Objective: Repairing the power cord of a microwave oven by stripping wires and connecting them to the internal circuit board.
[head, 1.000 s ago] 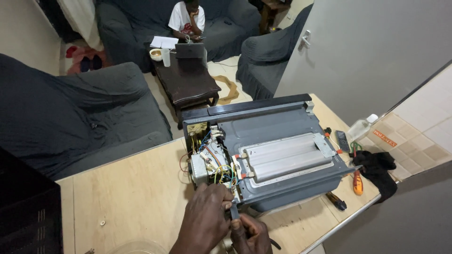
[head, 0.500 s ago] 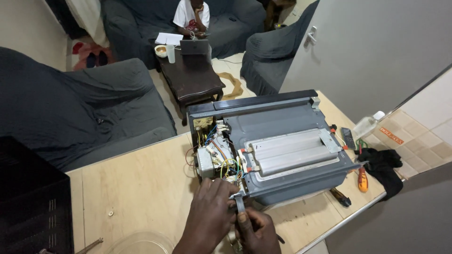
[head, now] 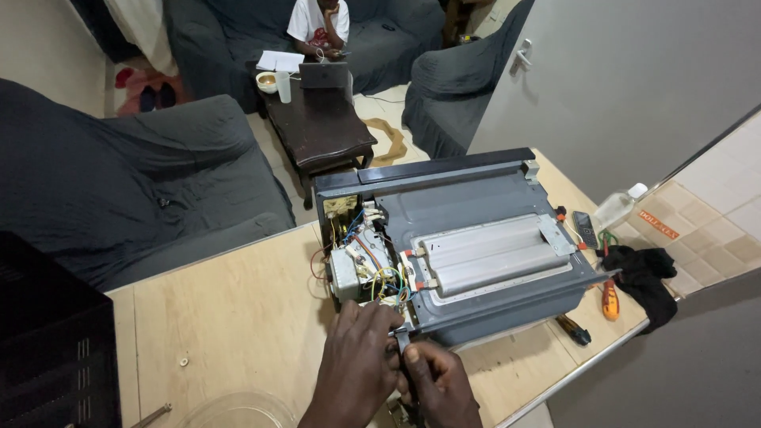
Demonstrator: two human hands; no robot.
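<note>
Resting on a plywood table (head: 238, 309) in a sofa-furnished room, the opened microwave oven (head: 468, 254) lies directly ahead of both hands; right hand (head: 440, 384) grip closed on a screwdriver (head: 403, 342), left hand (head: 357, 357) grip closed beside it, contents indiscernible.

- Opened grey appliance chassis (head: 483, 254): casing off, lying flat on the wooden table at frame centre, ribbed metal panel on top, coloured wiring exposed at its left end.
- Slim tool (head: 403, 342): pinched upright at the chassis's lower-left corner, bottom centre.
</note>
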